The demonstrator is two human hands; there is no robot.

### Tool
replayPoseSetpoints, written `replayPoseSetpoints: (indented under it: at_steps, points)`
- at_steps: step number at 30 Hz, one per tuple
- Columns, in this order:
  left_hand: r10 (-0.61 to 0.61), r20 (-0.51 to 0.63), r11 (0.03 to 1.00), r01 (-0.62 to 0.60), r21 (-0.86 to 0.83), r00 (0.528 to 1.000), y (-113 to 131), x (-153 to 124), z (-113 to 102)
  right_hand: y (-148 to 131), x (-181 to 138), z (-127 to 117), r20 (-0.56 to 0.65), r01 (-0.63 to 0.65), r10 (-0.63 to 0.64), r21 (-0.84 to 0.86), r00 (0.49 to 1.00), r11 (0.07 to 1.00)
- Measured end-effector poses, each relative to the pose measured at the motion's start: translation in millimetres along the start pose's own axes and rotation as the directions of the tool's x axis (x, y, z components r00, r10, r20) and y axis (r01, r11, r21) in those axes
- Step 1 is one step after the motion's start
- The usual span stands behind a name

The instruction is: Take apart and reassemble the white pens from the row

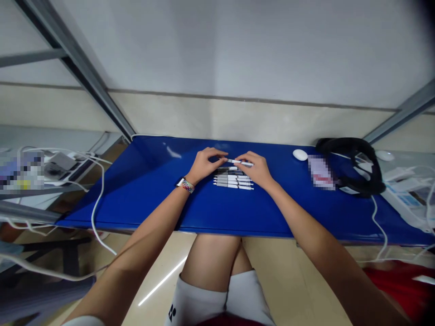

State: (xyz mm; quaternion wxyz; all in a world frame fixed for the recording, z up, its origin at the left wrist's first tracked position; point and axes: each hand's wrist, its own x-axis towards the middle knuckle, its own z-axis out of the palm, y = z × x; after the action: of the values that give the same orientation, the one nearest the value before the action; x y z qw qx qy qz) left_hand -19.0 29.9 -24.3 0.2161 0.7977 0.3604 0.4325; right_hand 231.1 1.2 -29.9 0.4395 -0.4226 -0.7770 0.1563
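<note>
Both hands meet over the middle of a blue table (142, 190). My left hand (204, 164) and my right hand (258, 168) are closed in pinches on the two ends of one white pen (238, 162), held just above the table. Right below it, several white and dark pens (234, 180) lie side by side in a neat row between my hands. A watch with a coloured strap sits on my left wrist.
A white mouse (300, 155) and a black bag or headset (353, 163) lie at the table's right. White cables (97, 199) hang off the left edge beside a cluttered shelf. More white devices sit at the far right. Metal frame struts rise on both sides.
</note>
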Motion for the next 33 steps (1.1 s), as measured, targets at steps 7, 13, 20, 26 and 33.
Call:
replayPoseSetpoints:
  at_steps: [7, 13, 20, 26, 33]
  points:
    - [-0.096, -0.038, 0.995, 0.095, -0.027, 0.995, -8, 1, 3, 8, 5, 2, -0.110, -0.141, 0.148, 0.072, 0.983, 0.987]
    - [-0.143, -0.089, 0.986, 0.134, -0.096, 0.986, -16, 2, 5, 17, 12, -1, -0.050, -0.342, 0.400, 0.431, 0.915, 0.835]
    - [-0.135, -0.079, 0.987, 0.128, -0.093, 0.988, -15, 2, 3, 17, 12, 1, 0.002, -0.370, 0.468, 0.614, 0.884, 0.697]
    - [-0.205, -0.051, 0.968, 0.195, -0.156, 0.977, -20, 3, 2, 19, 10, 7, 0.019, -0.335, 0.412, 0.617, 0.911, 0.712]
    - [-0.242, -0.082, 0.958, 0.224, -0.178, 0.967, -17, 3, 1, 13, 12, 3, -0.003, -0.322, 0.408, 0.609, 0.913, 0.725]
